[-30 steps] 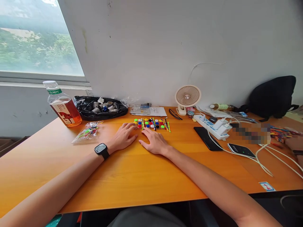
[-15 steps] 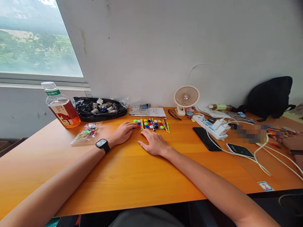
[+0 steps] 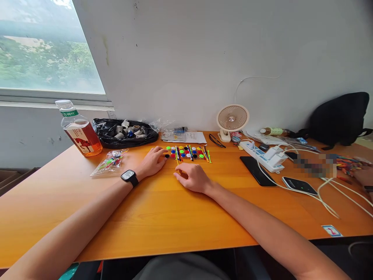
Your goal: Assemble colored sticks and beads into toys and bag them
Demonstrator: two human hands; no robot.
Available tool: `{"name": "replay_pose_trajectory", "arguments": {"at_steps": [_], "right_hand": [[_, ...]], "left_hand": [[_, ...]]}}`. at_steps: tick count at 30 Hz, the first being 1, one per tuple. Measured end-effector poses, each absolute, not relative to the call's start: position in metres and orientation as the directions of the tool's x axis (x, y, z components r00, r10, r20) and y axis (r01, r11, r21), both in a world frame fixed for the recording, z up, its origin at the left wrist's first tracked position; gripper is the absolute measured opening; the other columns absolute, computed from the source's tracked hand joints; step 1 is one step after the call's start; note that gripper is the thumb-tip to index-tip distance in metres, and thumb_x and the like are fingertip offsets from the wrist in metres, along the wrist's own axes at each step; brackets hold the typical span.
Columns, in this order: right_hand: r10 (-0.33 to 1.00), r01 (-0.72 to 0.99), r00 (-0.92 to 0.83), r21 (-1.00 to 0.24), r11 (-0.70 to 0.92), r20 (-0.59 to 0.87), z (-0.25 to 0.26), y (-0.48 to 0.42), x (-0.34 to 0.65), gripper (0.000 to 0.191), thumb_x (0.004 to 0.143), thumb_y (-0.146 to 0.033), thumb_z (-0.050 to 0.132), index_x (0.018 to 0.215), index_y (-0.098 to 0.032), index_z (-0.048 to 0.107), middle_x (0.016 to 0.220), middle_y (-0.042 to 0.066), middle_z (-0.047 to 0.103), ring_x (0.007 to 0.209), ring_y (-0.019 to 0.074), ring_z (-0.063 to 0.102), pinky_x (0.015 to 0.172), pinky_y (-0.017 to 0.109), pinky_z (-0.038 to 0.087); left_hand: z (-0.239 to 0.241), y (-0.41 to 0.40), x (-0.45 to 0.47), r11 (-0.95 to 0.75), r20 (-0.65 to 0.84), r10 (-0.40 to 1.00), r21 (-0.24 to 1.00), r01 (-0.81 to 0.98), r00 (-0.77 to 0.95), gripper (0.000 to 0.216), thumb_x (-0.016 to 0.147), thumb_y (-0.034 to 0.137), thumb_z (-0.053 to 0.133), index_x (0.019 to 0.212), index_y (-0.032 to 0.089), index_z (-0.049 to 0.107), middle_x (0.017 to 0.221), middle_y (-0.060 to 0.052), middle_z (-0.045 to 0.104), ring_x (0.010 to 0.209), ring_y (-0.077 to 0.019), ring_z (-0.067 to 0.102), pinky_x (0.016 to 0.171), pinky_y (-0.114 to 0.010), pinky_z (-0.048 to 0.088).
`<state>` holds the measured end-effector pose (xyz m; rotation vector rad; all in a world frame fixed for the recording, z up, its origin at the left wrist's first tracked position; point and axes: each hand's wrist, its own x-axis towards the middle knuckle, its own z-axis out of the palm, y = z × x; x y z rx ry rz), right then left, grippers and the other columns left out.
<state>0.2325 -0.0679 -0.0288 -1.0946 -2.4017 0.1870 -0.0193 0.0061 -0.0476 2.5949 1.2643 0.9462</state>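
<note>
A cluster of small coloured round caps and thin coloured sticks lies on the orange table. My left hand, a black watch on its wrist, rests flat with fingers stretched out. Its fingertips touch a black cap at the cluster's left edge. My right hand sits just in front of the cluster with fingers curled in a pinch. It grips the near end of a thin yellow stick.
A tea bottle, a black bag of small parts and a clear packet stand to the left. A small fan, power strip, two phones and cables lie right. Another person's hand is at the far right.
My right hand has gone from lying flat to a curled pinch on the yellow stick and drawn back slightly. My left hand's fingers have slid up to the black cap.
</note>
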Motion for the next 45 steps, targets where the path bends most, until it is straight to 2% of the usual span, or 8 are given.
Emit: {"name": "replay_pose_trajectory", "arguments": {"at_steps": [5, 9, 18, 28, 33, 37, 41, 45], "right_hand": [[0.761, 0.676, -0.502, -0.363, 0.641, 0.411, -0.031, -0.061, 0.238, 0.027, 0.101, -0.029, 0.064, 0.126, -0.021, 0.069, 0.119, 0.008, 0.074, 0.103, 0.0228, 0.071, 0.091, 0.034, 0.053], [0.766, 0.693, -0.525, -0.336, 0.638, 0.372, -0.031, -0.057, 0.24, 0.024, 0.104, -0.026, 0.061, 0.125, -0.021, 0.071, 0.119, 0.009, 0.071, 0.106, 0.0232, 0.069, 0.094, 0.035, 0.053], [0.743, 0.636, -0.545, -0.386, 0.668, 0.388, -0.036, -0.052, 0.242, 0.019, 0.105, -0.015, 0.055, 0.105, -0.021, 0.072, 0.107, 0.006, 0.072, 0.098, 0.0199, 0.068, 0.089, 0.032, 0.051], [0.629, 0.575, -0.636, -0.269, 0.773, 0.446, -0.026, -0.06, 0.238, 0.014, 0.108, -0.022, 0.049, 0.103, -0.022, 0.062, 0.108, 0.009, 0.069, 0.109, 0.0266, 0.058, 0.102, 0.042, 0.044], [0.695, 0.586, -0.551, -0.379, 0.716, 0.462, -0.028, -0.061, 0.235, 0.015, 0.108, -0.021, 0.04, 0.104, -0.023, 0.053, 0.101, 0.008, 0.064, 0.089, 0.0236, 0.058, 0.085, 0.036, 0.047], [0.702, 0.525, -0.545, -0.466, 0.712, 0.458, -0.036, -0.058, 0.236, 0.011, 0.108, -0.021, 0.038, 0.106, -0.024, 0.049, 0.101, 0.006, 0.061, 0.085, 0.0217, 0.057, 0.08, 0.033, 0.046], [0.652, 0.429, -0.571, -0.495, 0.755, 0.499, -0.04, -0.055, 0.236, 0.015, 0.105, -0.014, 0.04, 0.107, -0.023, 0.052, 0.102, 0.007, 0.061, 0.088, 0.0214, 0.057, 0.082, 0.033, 0.047], [0.631, 0.345, -0.58, -0.547, 0.763, 0.515, -0.038, -0.055, 0.236, 0.015, 0.104, -0.013, 0.048, 0.105, -0.022, 0.059, 0.1, 0.006, 0.065, 0.089, 0.0203, 0.06, 0.083, 0.032, 0.049]], "left_hand": [[-0.042, -0.001, -0.017, -0.629, 0.487, 0.751, 0.321, 0.709, 0.446, 0.019, 0.103, 0.036, 0.053, 0.11, 0.022, 0.063, 0.109, -0.01, 0.065, 0.1, -0.0275, 0.065, 0.091, -0.043, 0.055], [-0.038, -0.005, -0.016, -0.667, 0.469, 0.724, 0.29, 0.686, 0.505, 0.015, 0.101, 0.031, 0.055, 0.103, 0.024, 0.068, 0.108, -0.008, 0.067, 0.098, -0.0256, 0.066, 0.09, -0.04, 0.054], [-0.04, -0.004, -0.017, -0.612, 0.429, 0.769, 0.28, 0.74, 0.473, 0.036, 0.103, 0.038, 0.053, 0.13, 0.024, 0.073, 0.118, -0.012, 0.069, 0.112, -0.0312, 0.065, 0.102, -0.047, 0.053], [-0.031, -0.014, -0.017, -0.682, 0.416, 0.73, 0.483, 0.549, 0.542, 0.038, 0.088, 0.024, 0.057, 0.12, 0.018, 0.076, 0.099, -0.008, 0.074, 0.079, -0.0202, 0.067, 0.074, -0.032, 0.054], [-0.028, -0.023, -0.014, -0.546, 0.303, 0.793, 0.738, 0.397, 0.529, 0.034, 0.091, 0.025, 0.048, 0.101, 0.018, 0.081, 0.098, -0.006, 0.08, 0.087, -0.0215, 0.071, 0.078, -0.031, 0.057], [-0.03, -0.028, -0.006, -0.423, 0.218, 0.785, 0.872, 0.246, 0.58, 0.041, 0.101, 0.036, 0.046, 0.104, 0.014, 0.081, 0.091, -0.007, 0.08, 0.078, -0.0194, 0.07, 0.076, -0.031, 0.058], [-0.033, -0.032, 0.0, -0.379, 0.185, 0.751, 0.907, 0.185, 0.633, 0.04, 0.095, 0.048, 0.07, 0.113, 0.013, 0.078, 0.105, -0.01, 0.08, 0.09, -0.0212, 0.072, 0.083, -0.031, 0.058], [-0.035, -0.032, 0.001, -0.418, 0.191, 0.718, 0.887, 0.195, 0.669, 0.04, 0.088, 0.047, 0.081, 0.109, 0.012, 0.078, 0.098, -0.009, 0.08, 0.083, -0.0188, 0.071, 0.072, -0.026, 0.055]]}}
